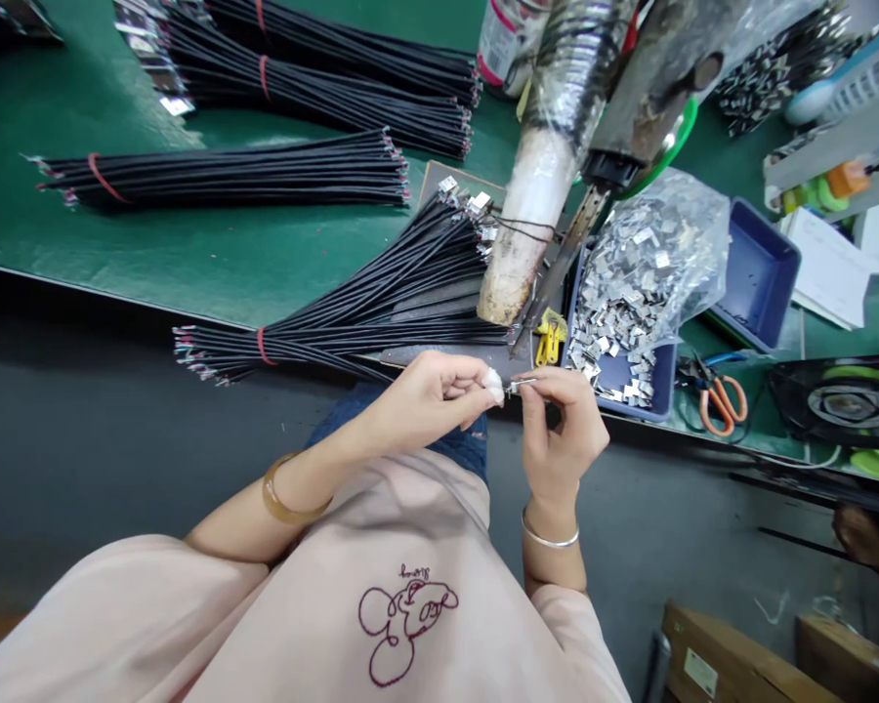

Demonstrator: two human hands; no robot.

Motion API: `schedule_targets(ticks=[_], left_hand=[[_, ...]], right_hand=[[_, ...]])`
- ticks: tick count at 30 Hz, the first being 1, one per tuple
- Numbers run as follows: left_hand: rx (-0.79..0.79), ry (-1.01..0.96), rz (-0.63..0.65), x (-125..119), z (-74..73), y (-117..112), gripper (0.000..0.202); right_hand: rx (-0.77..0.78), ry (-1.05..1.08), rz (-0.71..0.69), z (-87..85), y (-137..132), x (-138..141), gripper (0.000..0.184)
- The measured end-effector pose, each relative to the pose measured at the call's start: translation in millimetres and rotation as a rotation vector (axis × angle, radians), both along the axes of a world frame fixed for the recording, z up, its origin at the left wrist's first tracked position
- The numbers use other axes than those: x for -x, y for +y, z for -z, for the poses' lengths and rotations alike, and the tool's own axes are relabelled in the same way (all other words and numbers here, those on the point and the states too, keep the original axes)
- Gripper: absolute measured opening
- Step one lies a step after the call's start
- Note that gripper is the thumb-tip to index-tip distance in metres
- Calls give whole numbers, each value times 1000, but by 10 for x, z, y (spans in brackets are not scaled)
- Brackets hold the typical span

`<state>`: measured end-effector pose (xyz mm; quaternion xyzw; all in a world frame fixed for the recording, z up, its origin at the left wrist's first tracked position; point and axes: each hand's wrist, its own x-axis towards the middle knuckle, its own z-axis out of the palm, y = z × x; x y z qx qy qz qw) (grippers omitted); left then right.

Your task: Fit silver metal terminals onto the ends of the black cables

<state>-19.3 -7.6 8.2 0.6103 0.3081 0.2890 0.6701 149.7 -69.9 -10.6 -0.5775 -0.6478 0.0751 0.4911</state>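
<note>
Both hands meet just in front of the bench edge, above my lap. My left hand [436,395] is closed in a pinch, its fingertips wrapped in white tape, and holds the end of a black cable. My right hand [561,425] pinches a small metal clip [522,385] against that cable end. Directly behind the hands lies a fanned bundle of black cables [381,303] tied with a red band, some ends fitted with metal clips. A blue tray [634,376] and a clear bag heaped with loose metal clips [645,283] stand just right of the hands.
More tied cable bundles [264,176] lie on the green bench [153,249]. A taped machine arm [549,166] hangs over the work spot. An empty blue tray [758,273], orange scissors [718,395], a small fan [850,400] and cardboard boxes [739,664] are to the right.
</note>
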Motion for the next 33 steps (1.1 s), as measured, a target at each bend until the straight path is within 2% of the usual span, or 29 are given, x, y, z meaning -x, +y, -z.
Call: schedule_targets(ticks=[2, 5, 7, 10, 12, 14, 17, 20, 22, 24, 26, 30, 33], left_hand=[[117, -26, 24, 20, -8, 21, 25], [132, -55, -19, 32, 12, 26, 22], [124, -73, -30, 29, 31, 14, 19], [114, -81, -24, 11, 50, -8, 14], [96, -77, -21, -8, 63, -22, 13], [81, -82, -22, -29, 82, -33, 15], [93, -98, -60, -56, 123, -38, 19], [117, -104, -126, -72, 153, -27, 16], [114, -99, -160, -80, 158, -14, 14], [93, -85, -191, -90, 153, -1, 15], [76, -69, -212, -104, 142, 8, 16], [38, -45, -268, -150, 126, 18, 18], [4, -11, -319, -191, 135, 21, 17]], right_hand=[[-106, -153, 73, 23, -53, -5, 15], [-172, -232, 171, 9, -125, -25, 19], [-132, -323, 143, -23, -143, -34, 20], [-41, -419, 26, -62, -125, -24, 15], [21, -359, -10, -68, -108, -9, 8], [132, -209, -28, -69, -103, 0, 3], [241, 36, 22, -83, -114, -8, 12], [115, 196, 130, -106, -127, -19, 10], [-11, 260, 142, -102, -129, -9, 11], [-92, 264, 139, -73, -127, 14, 22], [-116, 194, 148, -23, -121, 39, 25], [-71, -4, 113, 71, -87, 68, 17], [-49, -46, 83, 101, -42, 81, 11]])
